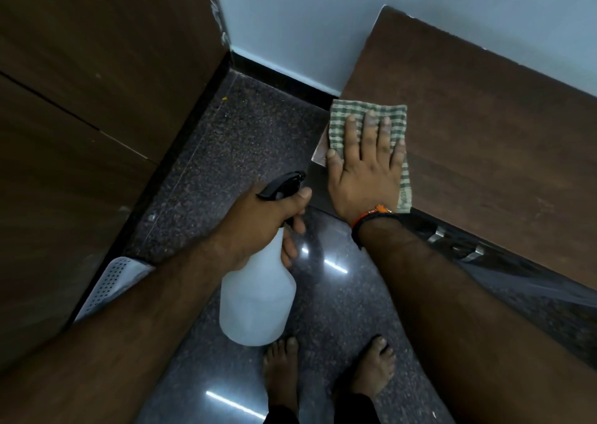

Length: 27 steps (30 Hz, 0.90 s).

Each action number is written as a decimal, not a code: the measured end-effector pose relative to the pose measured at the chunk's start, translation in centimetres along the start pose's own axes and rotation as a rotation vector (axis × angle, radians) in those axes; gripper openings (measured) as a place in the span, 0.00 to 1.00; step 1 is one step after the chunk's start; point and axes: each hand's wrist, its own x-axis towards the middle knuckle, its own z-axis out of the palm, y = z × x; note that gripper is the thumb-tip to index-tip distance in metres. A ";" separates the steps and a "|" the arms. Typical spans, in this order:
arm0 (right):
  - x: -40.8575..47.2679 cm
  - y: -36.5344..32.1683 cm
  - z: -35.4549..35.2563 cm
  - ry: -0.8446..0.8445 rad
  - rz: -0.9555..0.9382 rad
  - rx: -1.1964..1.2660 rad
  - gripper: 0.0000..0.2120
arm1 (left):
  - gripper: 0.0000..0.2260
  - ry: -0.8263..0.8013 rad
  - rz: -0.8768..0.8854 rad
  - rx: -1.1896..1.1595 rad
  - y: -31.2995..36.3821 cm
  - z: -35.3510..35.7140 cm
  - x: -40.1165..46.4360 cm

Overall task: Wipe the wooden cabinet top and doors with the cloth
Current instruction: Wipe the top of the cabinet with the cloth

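A green-and-white checked cloth (378,110) lies flat on the near left corner of the dark wooden cabinet top (484,132). My right hand (365,171) presses down on it, palm flat and fingers spread. The cloth hangs slightly past the cabinet's left edge. My left hand (268,223) grips the neck of a white spray bottle (258,304) with a black trigger head, held over the floor left of the cabinet. Below the top's front edge, metal door handles (436,234) show; the doors themselves are mostly hidden.
A tall dark wooden wardrobe (80,116) stands on the left. A pale wall (307,13) runs behind the cabinet. The floor (245,139) is polished dark granite. A white perforated object (113,281) sits by the wardrobe's base. My bare feet stand below.
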 end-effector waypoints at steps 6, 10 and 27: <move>0.7 -2.8 0.3 0.006 -0.192 0.004 0.27 | 0.15 -0.014 0.015 -0.018 -0.5 -0.7 -0.4; 0.5 -1.2 0.3 0.023 -0.401 -0.065 0.22 | 0.15 -0.005 0.014 -0.013 -0.5 -0.2 -0.6; -1.2 5.6 0.2 0.018 -0.733 -0.146 0.21 | 0.15 -0.025 0.045 -0.006 -0.9 5.2 -0.2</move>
